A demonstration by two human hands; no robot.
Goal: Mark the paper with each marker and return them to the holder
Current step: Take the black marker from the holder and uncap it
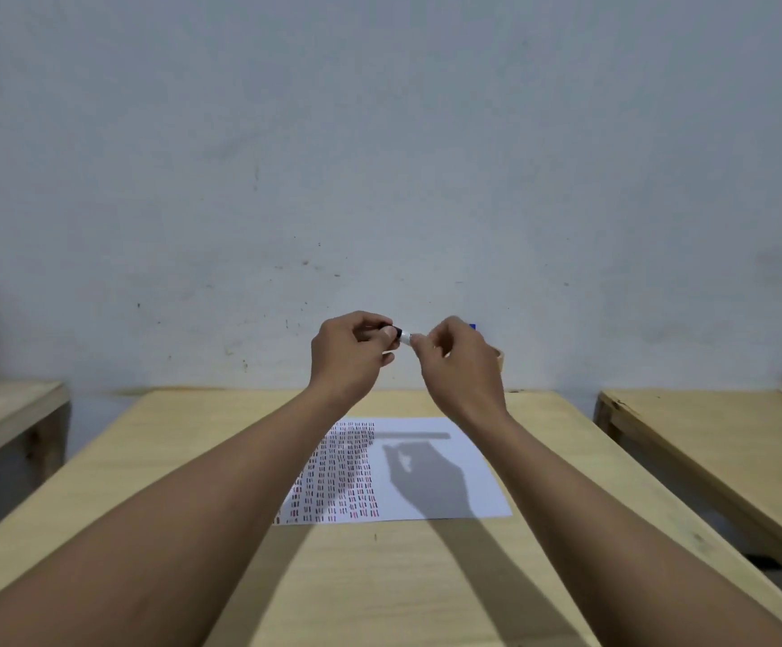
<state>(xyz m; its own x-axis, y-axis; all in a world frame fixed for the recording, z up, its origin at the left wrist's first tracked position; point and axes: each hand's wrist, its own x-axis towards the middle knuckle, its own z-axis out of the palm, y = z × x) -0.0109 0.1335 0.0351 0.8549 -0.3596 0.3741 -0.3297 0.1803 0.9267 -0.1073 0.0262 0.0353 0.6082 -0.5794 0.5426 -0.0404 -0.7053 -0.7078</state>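
Observation:
Both hands are raised above the far end of the wooden table (202,459), holding one marker (403,336) between them. My left hand (351,352) pinches its black cap end. My right hand (459,361) grips the white barrel. Whether the cap is on or off the barrel cannot be told. A white sheet of paper (445,464) lies flat below, its left part filled with rows of short red and black strokes. Behind my right hand a wooden holder (499,357) shows at its edge, with a blue marker tip (472,326) sticking up.
A second wooden table (715,441) stands to the right across a narrow gap, and a wooden bench (6,413) to the left. A pale wall (379,156) rises right behind the table's far edge.

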